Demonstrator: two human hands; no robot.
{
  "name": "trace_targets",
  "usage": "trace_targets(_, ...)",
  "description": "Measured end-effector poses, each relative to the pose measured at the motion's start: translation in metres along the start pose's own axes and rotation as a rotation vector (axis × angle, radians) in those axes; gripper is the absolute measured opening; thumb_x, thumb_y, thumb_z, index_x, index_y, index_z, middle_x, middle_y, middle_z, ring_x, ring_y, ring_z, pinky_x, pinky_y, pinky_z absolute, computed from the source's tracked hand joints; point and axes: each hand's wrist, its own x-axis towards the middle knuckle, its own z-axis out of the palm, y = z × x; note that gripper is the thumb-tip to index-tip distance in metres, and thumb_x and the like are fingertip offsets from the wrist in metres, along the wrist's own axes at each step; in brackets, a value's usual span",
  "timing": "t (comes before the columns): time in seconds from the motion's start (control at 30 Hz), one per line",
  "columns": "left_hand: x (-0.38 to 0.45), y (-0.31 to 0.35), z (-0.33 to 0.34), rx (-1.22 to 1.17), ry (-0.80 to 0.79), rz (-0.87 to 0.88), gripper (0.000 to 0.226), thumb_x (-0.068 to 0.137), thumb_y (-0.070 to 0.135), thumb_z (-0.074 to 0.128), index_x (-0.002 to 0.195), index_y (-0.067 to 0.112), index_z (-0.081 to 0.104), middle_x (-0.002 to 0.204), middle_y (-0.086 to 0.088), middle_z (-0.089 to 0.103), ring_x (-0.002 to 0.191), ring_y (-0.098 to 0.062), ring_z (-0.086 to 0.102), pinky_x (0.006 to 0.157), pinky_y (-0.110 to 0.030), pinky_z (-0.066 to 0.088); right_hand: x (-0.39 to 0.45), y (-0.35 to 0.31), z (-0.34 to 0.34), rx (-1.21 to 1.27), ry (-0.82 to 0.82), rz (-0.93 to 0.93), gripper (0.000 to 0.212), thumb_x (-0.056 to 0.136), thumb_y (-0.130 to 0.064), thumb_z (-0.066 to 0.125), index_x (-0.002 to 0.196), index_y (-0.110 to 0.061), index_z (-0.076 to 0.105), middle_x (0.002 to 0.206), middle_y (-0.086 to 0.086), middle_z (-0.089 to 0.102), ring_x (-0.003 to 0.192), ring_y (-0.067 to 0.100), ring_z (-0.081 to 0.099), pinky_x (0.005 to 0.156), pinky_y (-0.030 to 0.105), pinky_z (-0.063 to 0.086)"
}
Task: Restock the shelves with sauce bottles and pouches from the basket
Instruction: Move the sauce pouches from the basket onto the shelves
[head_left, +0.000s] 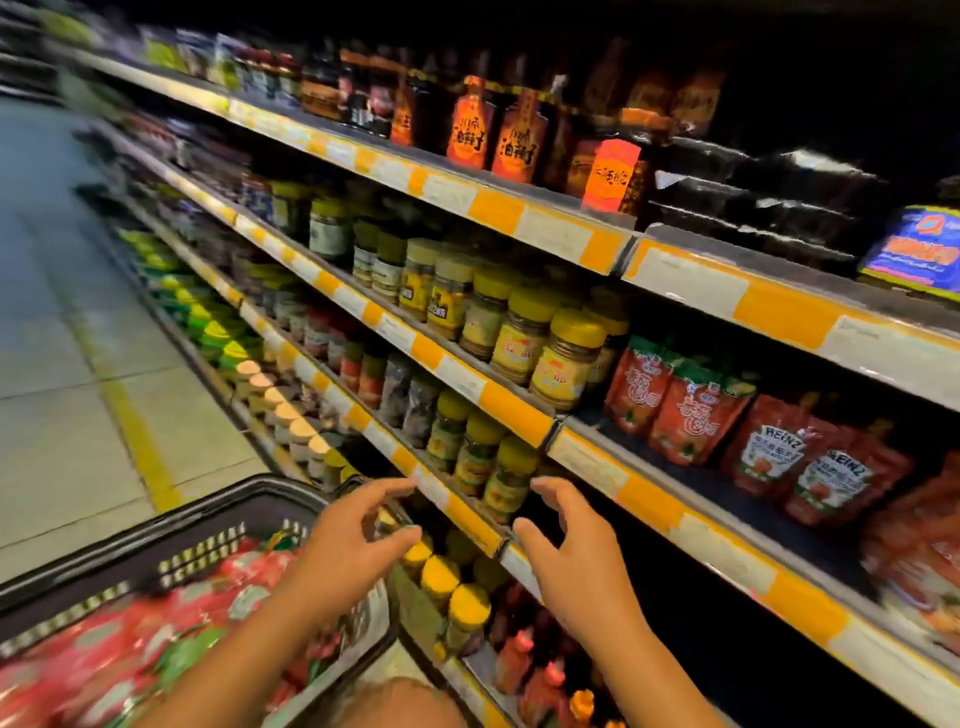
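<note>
A black basket (218, 512) stands at the lower left, filled with red and green sauce pouches (119, 644). My left hand (353, 540) hovers over the basket's right rim with fingers spread and holds nothing. My right hand (566, 551) is raised beside it in front of the shelf edge (467, 519), fingers loosely curved, empty. Red tomato sauce pouches (675, 405) and Heinz pouches (810, 467) stand on the shelf to the right. Red sauce bottles (519, 660) sit on the low shelf under my right hand.
Shelves with yellow-and-white price strips run from the far left to the right. Yellow-lidded jars (540, 338) fill the middle shelves, dark bottles (472, 124) the top one. A blue packet (919, 249) lies at the upper right. The tiled aisle floor (57, 338) stretches to the left.
</note>
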Motion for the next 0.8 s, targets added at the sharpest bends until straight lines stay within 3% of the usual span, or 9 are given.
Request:
trace_targets(0.1, -0.025, -0.048, -0.04, -0.043, 0.118, -0.098, 0.041, 0.083, 0.043, 0.082, 0.119, 0.055, 0.067, 0.117, 0.033, 0.066, 0.11, 0.011, 0.062, 0.092, -0.031, 0.055, 0.002, -0.02, 0.052, 0.01, -0.135, -0.005, 0.053, 0.098, -0.045, 0.064, 0.147, -0.039, 0.045, 0.148, -0.02, 0.049, 0.125, 0.006, 0.051, 0.096, 0.028, 0.045)
trace_targets(0.2, -0.046, -0.094, -0.069, -0.092, 0.201, -0.184, 0.043, 0.077, 0.036, 0.079, 0.119, 0.031, 0.072, 0.123, 0.014, 0.072, 0.119, -0.004, 0.065, 0.107, -0.039, 0.05, 0.0, -0.037, 0.106, 0.005, -0.265, -0.007, 0.058, 0.101, -0.042, 0.063, 0.153, -0.035, 0.039, 0.156, -0.014, 0.043, 0.141, 0.013, 0.044, 0.111, 0.037, 0.044)
trace_targets(0.27, -0.06, -0.125, -0.086, -0.097, 0.238, -0.249, 0.034, 0.085, 0.019, 0.083, 0.117, 0.026, 0.072, 0.124, 0.008, 0.073, 0.121, -0.01, 0.065, 0.111, -0.042, 0.048, 0.0, -0.047, 0.139, -0.014, -0.355, -0.017, 0.059, 0.102, -0.041, 0.062, 0.155, -0.033, 0.037, 0.157, -0.011, 0.043, 0.138, 0.014, 0.047, 0.113, 0.04, 0.044)
trace_targets(0.37, -0.084, -0.165, -0.108, -0.084, 0.292, -0.359, 0.03, 0.092, 0.017, 0.078, 0.117, 0.033, 0.072, 0.124, 0.013, 0.072, 0.123, -0.008, 0.063, 0.109, -0.041, 0.048, 0.001, -0.058, 0.184, -0.043, -0.446, -0.067, 0.055, 0.1, -0.041, 0.064, 0.149, -0.031, 0.042, 0.15, -0.008, 0.051, 0.12, 0.009, 0.052, 0.1, 0.029, 0.045)
trace_targets(0.47, -0.104, -0.197, -0.123, -0.095, 0.362, -0.447, 0.027, 0.093, 0.021, 0.077, 0.117, 0.034, 0.071, 0.124, 0.016, 0.07, 0.123, -0.006, 0.062, 0.109, -0.042, 0.05, 0.005, -0.067, 0.23, -0.053, -0.517, -0.065, 0.058, 0.098, -0.04, 0.065, 0.15, -0.027, 0.043, 0.149, -0.005, 0.051, 0.136, 0.019, 0.05, 0.105, 0.036, 0.047)
trace_targets(0.6, -0.121, -0.227, -0.135, -0.098, 0.431, -0.512, 0.029, 0.093, 0.015, 0.077, 0.118, 0.027, 0.072, 0.122, 0.011, 0.071, 0.119, -0.009, 0.064, 0.102, -0.033, 0.05, 0.01, -0.076, 0.288, -0.072, -0.597, -0.028, 0.063, 0.097, -0.037, 0.065, 0.153, -0.02, 0.041, 0.154, 0.001, 0.049, 0.138, 0.024, 0.049, 0.109, 0.041, 0.045)
trace_targets(0.73, -0.13, -0.245, -0.141, -0.112, 0.518, -0.552, 0.03, 0.092, 0.007, 0.075, 0.11, 0.031, 0.071, 0.114, 0.01, 0.071, 0.109, -0.004, 0.065, 0.102, -0.036, 0.051, 0.017, -0.073, 0.332, -0.138, -0.625, 0.011, 0.056, 0.095, -0.037, 0.068, 0.144, -0.017, 0.05, 0.144, 0.004, 0.058, 0.127, 0.026, 0.057, 0.093, 0.035, 0.046)
trace_targets(0.8, -0.135, -0.252, -0.139, -0.114, 0.552, -0.583, 0.029, 0.092, 0.008, 0.076, 0.109, 0.031, 0.072, 0.114, 0.01, 0.072, 0.11, -0.006, 0.066, 0.101, -0.035, 0.051, 0.02, -0.067, 0.348, -0.181, -0.635, 0.033, 0.058, 0.096, -0.037, 0.069, 0.146, -0.014, 0.049, 0.144, 0.007, 0.058, 0.128, 0.029, 0.057, 0.096, 0.038, 0.048)
